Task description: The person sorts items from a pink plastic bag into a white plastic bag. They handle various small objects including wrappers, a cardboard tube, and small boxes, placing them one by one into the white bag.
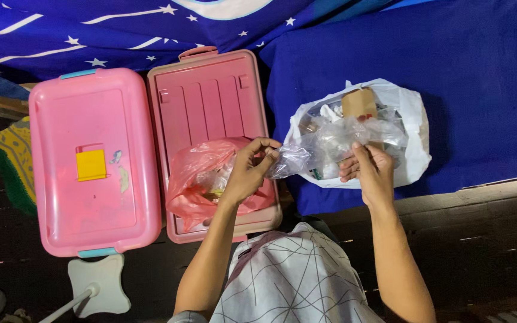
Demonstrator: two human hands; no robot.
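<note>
My left hand (248, 170) pinches the twisted end of a clear plastic bag (330, 143) above the edge of a pink lid. My right hand (369, 170) grips the same clear bag from below, over a white plastic bag (414, 128) lying open on a blue mattress (474, 78). The clear bag holds small items and stretches between both hands. A brown cardboard piece (359, 103) sticks up inside the white bag. Under my left wrist lies a pink plastic bag (195, 170) with small things inside.
A pink storage box (67, 197) with a yellow square on it sits at the left. Beside it lies an upturned pink lid (210, 96). A star-patterned blue cloth (91, 30) covers the top. A white stand base (100, 284) rests on the dark floor.
</note>
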